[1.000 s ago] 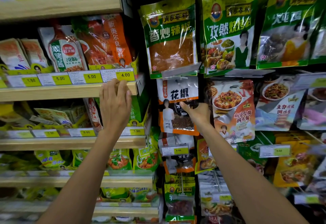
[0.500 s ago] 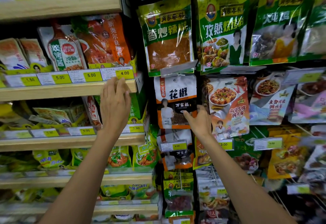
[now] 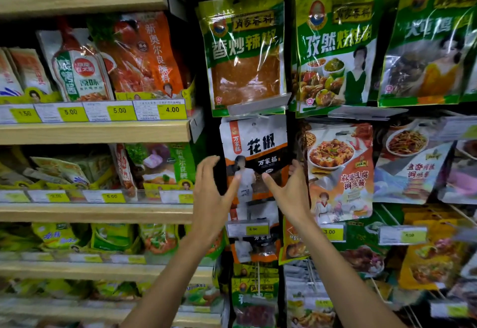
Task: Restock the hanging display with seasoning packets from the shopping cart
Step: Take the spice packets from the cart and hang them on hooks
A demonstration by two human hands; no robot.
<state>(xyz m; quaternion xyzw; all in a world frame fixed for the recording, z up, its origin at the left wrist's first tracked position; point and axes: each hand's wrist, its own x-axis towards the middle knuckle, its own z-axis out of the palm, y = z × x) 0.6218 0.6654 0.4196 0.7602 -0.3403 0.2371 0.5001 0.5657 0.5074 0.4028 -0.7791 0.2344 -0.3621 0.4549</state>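
The peppercorn packet (image 3: 258,147) hangs in the hanging display, dead centre of the view. Its hook is hidden behind a clear plastic tag flap (image 3: 258,107) at its 12 o'clock, and its lower corners are covered by the hands.

The right hand (image 3: 291,196) pinches the packet's 4 o'clock corner, thumb on the front and fingers (image 3: 295,167) tucked behind the edge. The left hand (image 3: 211,198) lays its thumb on the 8 o'clock corner. Its fingers (image 3: 206,165) arch just beside the left edge, and whether they close on the packet cannot be told.

The packet is glossy film, white above with an orange band and a dark window. A crinkled green pouch (image 3: 242,51) of red powder hangs at its 12 o'clock, and a tofu-sauce pouch (image 3: 340,170) just beside it at 3 o'clock. A blurred price tag (image 3: 247,229) sits at 6 o'clock over more of the same packets, half covered.

At 9 o'clock the pale wooden shelf (image 3: 95,134) ends — a narrow dark gap separates its end from the packet's left edge.
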